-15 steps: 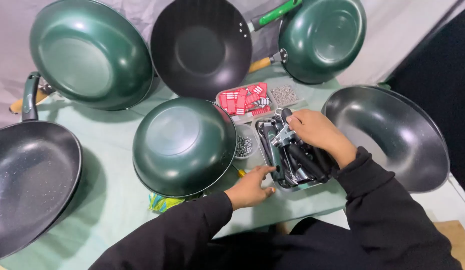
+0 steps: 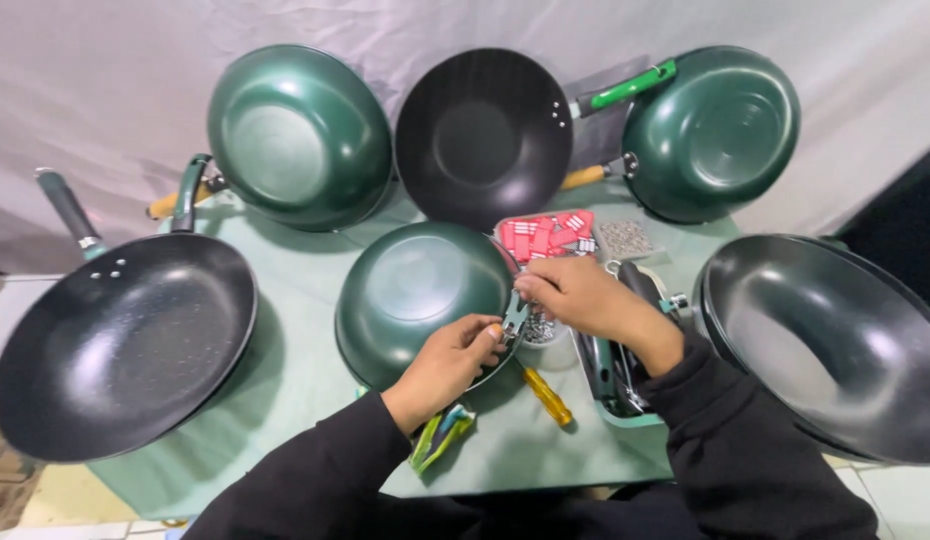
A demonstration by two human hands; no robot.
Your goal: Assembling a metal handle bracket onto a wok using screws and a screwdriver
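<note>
A green wok body lies upside down in the middle of the table, without a handle. My left hand grips its rim at the right side. My right hand holds a small metal handle bracket against that same rim, fingers pinched on it. Behind my right wrist a tray of dark handles sits on the table. A small dish of screws is partly hidden under my hands.
Other pans ring the table: a black frying pan left, a green wok, a black wok, a green pan at the back, a dark wok right. Nearby are a red packet box, a yellow-handled screwdriver and a green wrapper.
My right hand left the handle tray and came left to the wok rim with a bracket. My left hand rose from the table onto the rim.
</note>
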